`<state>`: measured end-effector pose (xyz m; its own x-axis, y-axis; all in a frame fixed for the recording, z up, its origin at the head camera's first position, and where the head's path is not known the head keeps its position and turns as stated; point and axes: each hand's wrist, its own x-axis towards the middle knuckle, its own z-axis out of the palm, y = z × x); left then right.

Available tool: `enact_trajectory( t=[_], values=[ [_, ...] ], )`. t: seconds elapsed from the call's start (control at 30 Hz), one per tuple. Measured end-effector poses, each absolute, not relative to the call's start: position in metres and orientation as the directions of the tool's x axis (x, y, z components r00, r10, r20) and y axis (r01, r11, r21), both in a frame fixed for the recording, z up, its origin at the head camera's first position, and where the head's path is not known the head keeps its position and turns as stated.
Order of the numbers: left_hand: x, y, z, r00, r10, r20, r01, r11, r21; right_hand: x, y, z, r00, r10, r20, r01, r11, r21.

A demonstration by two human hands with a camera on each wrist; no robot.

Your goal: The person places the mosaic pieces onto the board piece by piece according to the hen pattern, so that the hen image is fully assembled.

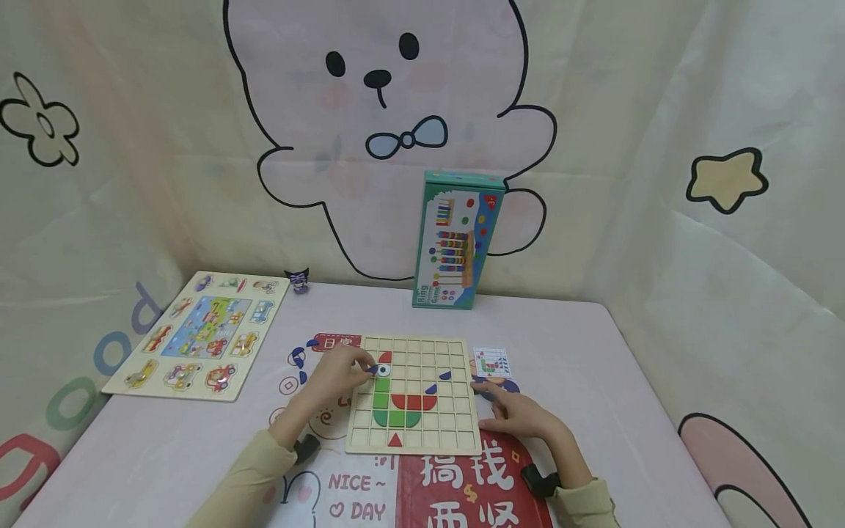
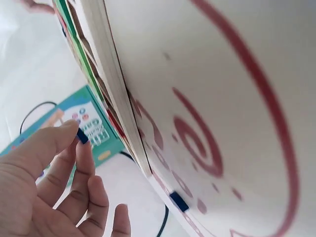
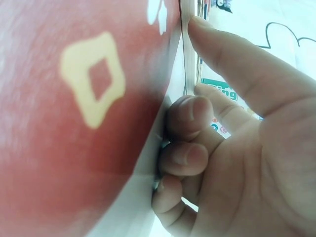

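Note:
My left hand (image 1: 337,372) pinches a small blue puzzle piece (image 2: 82,136) between thumb and index finger, over the upper left edge of a wooden grid board (image 1: 449,425). On the board lie green pieces (image 1: 381,400) in an L shape, red pieces (image 1: 414,402), a white round piece with a dark dot (image 1: 383,370), a red triangle (image 1: 394,440) and two blue pieces (image 1: 432,389). My right hand (image 1: 524,416) touches the board's right edge with thumb and index fingertips. Its other fingers are bent below, in the right wrist view.
Several loose blue pieces (image 1: 298,357) lie left of the board. A small pattern card (image 1: 491,362) lies to its right. Beneath is a printed mat (image 1: 356,488). A picture puzzle board (image 1: 152,381), a small figurine (image 1: 299,281) and an upright game box (image 1: 455,242) stand farther back.

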<state>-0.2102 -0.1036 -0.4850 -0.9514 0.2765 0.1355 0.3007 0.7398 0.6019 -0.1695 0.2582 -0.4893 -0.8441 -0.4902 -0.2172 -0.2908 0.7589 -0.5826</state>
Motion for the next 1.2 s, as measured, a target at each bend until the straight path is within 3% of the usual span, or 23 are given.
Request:
enact_trajectory(
  t=[0.47, 1.2],
  values=[
    [-0.211, -0.079, -0.486, -0.904, 0.370, 0.214, 0.422, 0.698, 0.579, -0.168, 0.257, -0.487, -0.839, -0.503, -0.209, -0.297, 0.745, -0.598],
    [-0.211, -0.031, -0.476, -0.896, 0.433, 0.098, 0.410, 0.721, 0.559, -0.170, 0.258, -0.490, -0.838, -0.507, -0.202, -0.311, 0.748, -0.586]
  ],
)
